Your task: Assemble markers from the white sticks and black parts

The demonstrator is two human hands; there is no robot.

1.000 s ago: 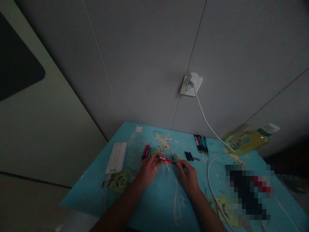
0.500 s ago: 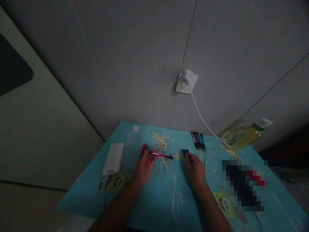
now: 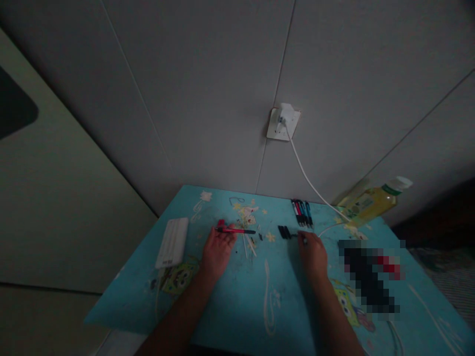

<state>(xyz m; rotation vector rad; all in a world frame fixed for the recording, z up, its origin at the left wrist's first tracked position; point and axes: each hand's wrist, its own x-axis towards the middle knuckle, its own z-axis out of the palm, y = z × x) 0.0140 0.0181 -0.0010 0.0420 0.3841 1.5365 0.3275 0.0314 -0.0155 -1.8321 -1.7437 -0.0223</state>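
My left hand [image 3: 217, 251] is turned palm up over the left-middle of the table. A red and black pen [image 3: 239, 231] lies level across its fingers, held by them. Just beyond those fingers is a red piece [image 3: 221, 223]. Thin white sticks [image 3: 249, 245] and small dark bits are scattered right of the hand. My right hand [image 3: 313, 253] is closed, with a small black piece [image 3: 305, 241] showing at its fingers; its exact kind is unclear. Short black tubes [image 3: 285, 232] lie side by side to the left of that hand.
Several pens [image 3: 302, 213] lie in a row near the wall. A white power bank [image 3: 172, 242] is on the left of the blue table [image 3: 237, 306]. At the right stand a bottle of yellow liquid [image 3: 373, 205] and a blurred-out dark object [image 3: 367, 279]. A white cable [image 3: 308, 175] runs from the wall socket.
My right hand has moved right, away from the short black tubes, which now show more fully. In my left hand the pen has turned nearly level, and the view has shifted slightly.
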